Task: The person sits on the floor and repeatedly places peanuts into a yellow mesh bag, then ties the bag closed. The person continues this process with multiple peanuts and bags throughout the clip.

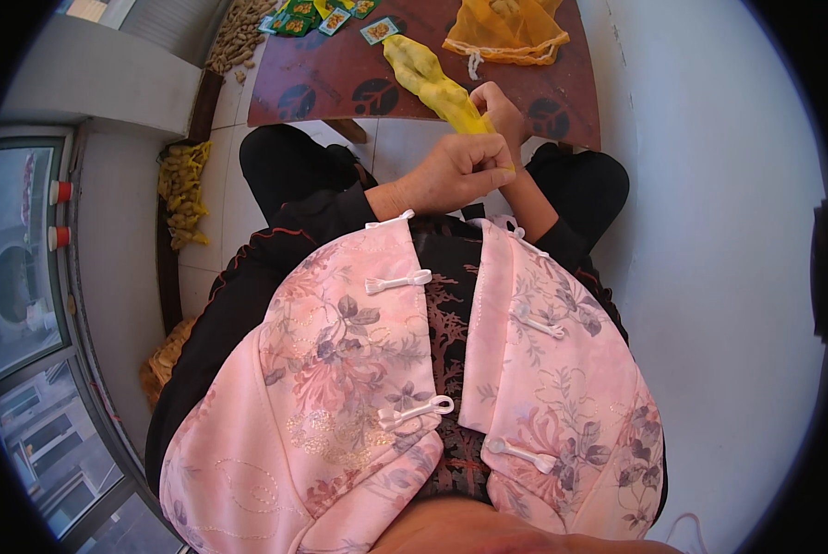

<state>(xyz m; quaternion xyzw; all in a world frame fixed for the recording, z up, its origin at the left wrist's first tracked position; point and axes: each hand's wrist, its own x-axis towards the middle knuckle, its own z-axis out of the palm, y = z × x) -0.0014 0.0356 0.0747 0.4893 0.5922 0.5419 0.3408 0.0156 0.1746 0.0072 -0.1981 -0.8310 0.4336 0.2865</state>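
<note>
A narrow yellow mesh bag (433, 82), filled with what look like peanuts in the shell, lies slantwise over the near edge of a low red-brown board table (414, 104). At its far end, a small printed card (379, 31) rests on the tabletop. My left hand (459, 173) is closed on the gathered near end of the bag, with a bit of yellow mesh at the fingertips. Just beyond it, my right hand (502, 114) grips the bag's neck from the right side. My left hand partly covers the right wrist, and the right fingertips are partly hidden behind the mesh.
An orange mesh sack (507, 31) with a white drawstring sits at the table's far right. Several green printed cards (303, 17) lie far left. Loose peanuts (237, 34) cover the floor beside the table. Filled yellow mesh bags (182, 190) are by the left wall. A white wall (705, 208) stands close on the right.
</note>
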